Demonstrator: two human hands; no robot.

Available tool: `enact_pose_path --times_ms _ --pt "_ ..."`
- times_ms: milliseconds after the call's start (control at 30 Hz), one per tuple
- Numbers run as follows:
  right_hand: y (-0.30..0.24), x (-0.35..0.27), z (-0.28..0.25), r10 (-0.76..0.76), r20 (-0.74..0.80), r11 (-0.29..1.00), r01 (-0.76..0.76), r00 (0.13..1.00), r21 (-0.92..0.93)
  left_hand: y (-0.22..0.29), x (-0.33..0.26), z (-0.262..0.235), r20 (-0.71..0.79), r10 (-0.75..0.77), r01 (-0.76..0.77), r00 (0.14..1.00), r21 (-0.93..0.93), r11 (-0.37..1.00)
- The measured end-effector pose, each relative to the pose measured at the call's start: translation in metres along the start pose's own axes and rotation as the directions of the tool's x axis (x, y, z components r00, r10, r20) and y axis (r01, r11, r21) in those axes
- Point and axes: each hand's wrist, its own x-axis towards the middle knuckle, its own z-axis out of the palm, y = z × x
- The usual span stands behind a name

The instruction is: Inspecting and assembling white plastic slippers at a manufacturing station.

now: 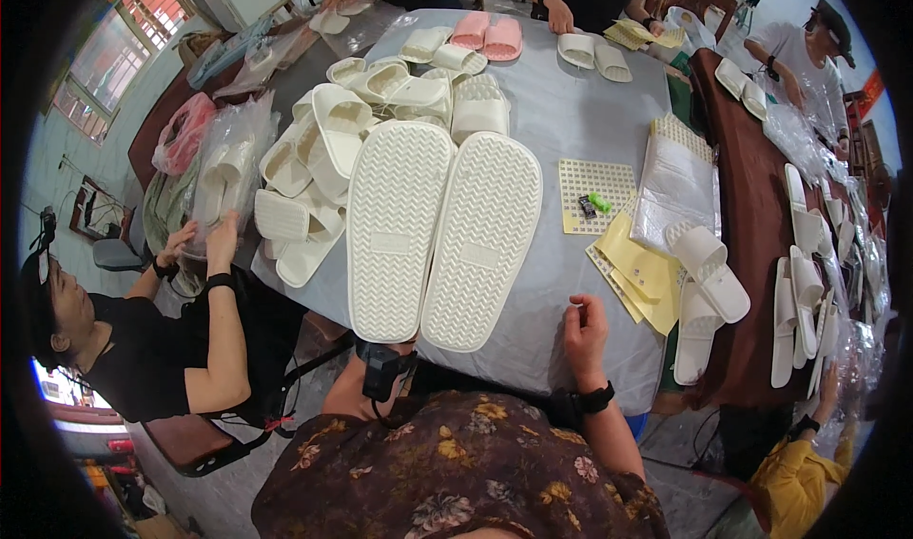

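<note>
A window (124, 49) breaks the pale wall (112, 158) beside grey floor (233, 491).

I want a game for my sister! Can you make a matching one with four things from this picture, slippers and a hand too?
Things:
1. Front slippers
2. Right hand
3. Label sheet
4. Pouch

Clues:
A. Silver
B. Has a small green thing on it
C. Patterned soles showing
D. Black band on its wrist

Right pairs: 1-C, 2-D, 3-B, 4-A
</note>
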Motion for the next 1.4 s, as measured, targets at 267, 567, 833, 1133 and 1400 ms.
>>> enact_pose_path --times_ms 267,567,833,1133,1400 --pt "0.001 0.002 0.000 -0.023 0.003 0.999 0.023 1.000 -0.029 0.000 0.002 0.002 -0.029 -0.022 0.023 0.999 0.056 0.998" --pt "0.004 0.003 0.001 -0.090 0.011 0.996 0.090 0.996 -0.013 0.002 0.002 0.002 -0.064 -0.025 0.032 0.998 0.116 0.993" --pt "0.002 0.004 0.001 -0.073 0.012 0.997 0.073 0.997 -0.016 0.001 0.004 0.005 -0.106 -0.009 0.027 0.994 0.167 0.986" --pt "0.001 0.003 -0.002 -0.070 0.021 0.997 0.071 0.997 -0.035 -0.002 0.010 0.011 -0.137 0.012 0.019 0.991 0.221 0.975" --pt "-0.002 0.004 -0.002 -0.105 0.001 0.993 0.105 0.994 -0.061 -0.004 0.011 0.011 -0.110 -0.028 0.055 0.994 0.253 0.966"
